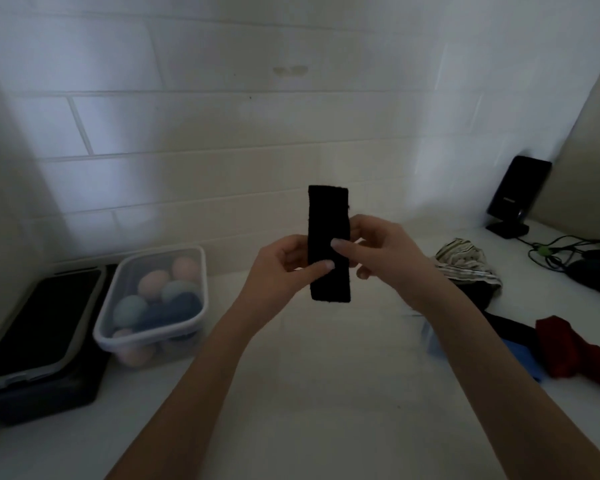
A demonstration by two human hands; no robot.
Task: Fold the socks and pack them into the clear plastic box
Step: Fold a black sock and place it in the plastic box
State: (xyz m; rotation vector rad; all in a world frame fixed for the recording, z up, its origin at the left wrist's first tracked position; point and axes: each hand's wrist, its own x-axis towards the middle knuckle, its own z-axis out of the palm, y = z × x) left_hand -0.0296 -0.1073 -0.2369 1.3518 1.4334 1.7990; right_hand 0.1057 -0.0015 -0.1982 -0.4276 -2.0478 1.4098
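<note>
We are mid-fold on a black sock [329, 244], holding it upright in the air above the middle of the counter [326, 393]. It reads as a flat, narrow strip, so we judge it is already doubled lengthwise and now needs rolling or tucking into a bundle like the ones packed.

Our left hand [284, 268] pinches the sock's left edge, thumb across its front near the lower half. Our right hand [378, 247] grips the right edge a little higher, thumb also on the front, fingers curled behind. Both forearms reach in from the near edge, wrists turned inward toward each other.

The box [201, 271] sits at the left, well apart from the hands, open and holding rounded bundles in pink, pale blue and dark blue. Unfolded socks [575, 348] lie at the right.

Next we need to shorten the strip, keep it tight, then carry it left to a free spot in the box.
</note>
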